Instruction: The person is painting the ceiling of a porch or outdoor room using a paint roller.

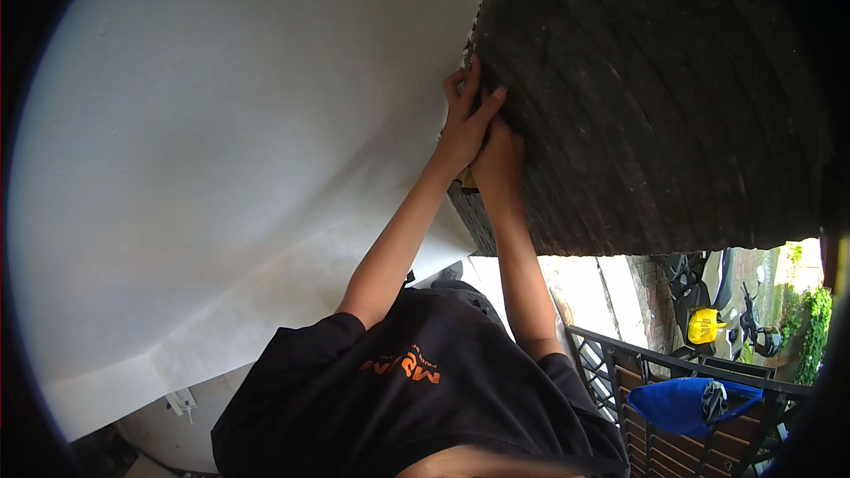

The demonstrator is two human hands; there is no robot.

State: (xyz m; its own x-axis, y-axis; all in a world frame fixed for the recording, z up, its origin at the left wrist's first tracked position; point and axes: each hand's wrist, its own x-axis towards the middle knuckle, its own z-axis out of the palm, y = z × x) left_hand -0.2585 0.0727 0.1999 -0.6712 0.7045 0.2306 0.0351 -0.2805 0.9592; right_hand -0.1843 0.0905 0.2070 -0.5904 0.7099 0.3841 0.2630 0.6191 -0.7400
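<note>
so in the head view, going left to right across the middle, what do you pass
white wall → left hand → right hand → dark ribbed mat-like surface, with both hands pressed against its left edge.

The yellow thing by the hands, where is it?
In the head view, the small yellow thing peeks out just below the two hands, tucked against the edge of the dark ribbed mat beside the white wall.
</note>
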